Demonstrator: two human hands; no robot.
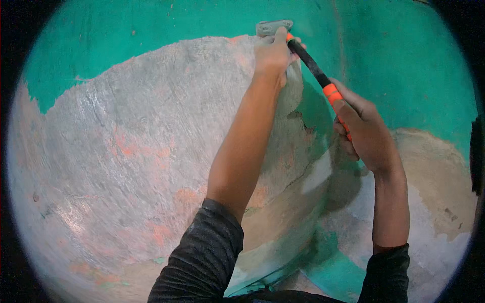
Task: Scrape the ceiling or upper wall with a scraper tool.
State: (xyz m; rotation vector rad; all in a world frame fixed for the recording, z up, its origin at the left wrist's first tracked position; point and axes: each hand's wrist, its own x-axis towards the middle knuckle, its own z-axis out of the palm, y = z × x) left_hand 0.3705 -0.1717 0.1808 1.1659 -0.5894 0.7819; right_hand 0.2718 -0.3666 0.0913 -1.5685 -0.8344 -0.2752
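A long-handled scraper (310, 62) with a wide metal head and a black and orange handle slants across the upper middle. My left hand (274, 55) grips it just below the head, with the thumb on the metal. Lower down, my right hand (360, 125) is closed around the orange end of the handle. The scraper's metal head (274, 28) lies over green paint (212, 19), close to the upper edge of a large bare grey patch (159, 113) of wall with orange traces. Whether the blade touches the paint cannot be told.
A wall corner appears to run down right of the middle. Beyond it, more green paint (409, 68) stands above a patchy beige and grey area (432, 159). Remnants of green (337, 272) show low down. A dark object (476, 155) is at the far right rim.
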